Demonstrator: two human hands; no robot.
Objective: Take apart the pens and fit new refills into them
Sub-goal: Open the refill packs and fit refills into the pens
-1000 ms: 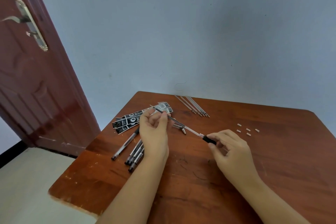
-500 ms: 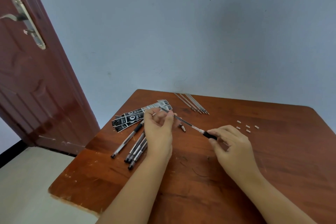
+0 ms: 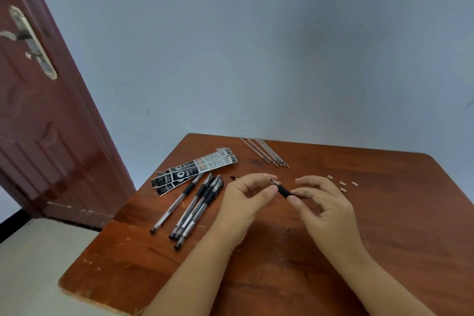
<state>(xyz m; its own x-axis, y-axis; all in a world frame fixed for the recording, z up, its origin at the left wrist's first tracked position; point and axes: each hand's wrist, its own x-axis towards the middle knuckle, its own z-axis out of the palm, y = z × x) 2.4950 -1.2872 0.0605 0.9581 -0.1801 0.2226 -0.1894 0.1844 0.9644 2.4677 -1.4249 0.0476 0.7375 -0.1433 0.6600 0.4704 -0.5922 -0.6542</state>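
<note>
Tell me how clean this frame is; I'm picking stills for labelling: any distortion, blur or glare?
Head view: wide-angle bending leans the door and bows the table edges; light is soft and even, with sheen only on the door; the pen between left hand and right hand is slightly soft, its tip hard to resolve.

Plain room of a home, scuffed reddish wooden table point(image 3: 282, 264) pushed against a bare pale blue wall point(image 3: 256, 46), dark red panelled door point(image 3: 38, 136) with metal lever handle point(image 3: 28, 41) left of the table, pale floor point(image 3: 30, 264) below the door
</note>
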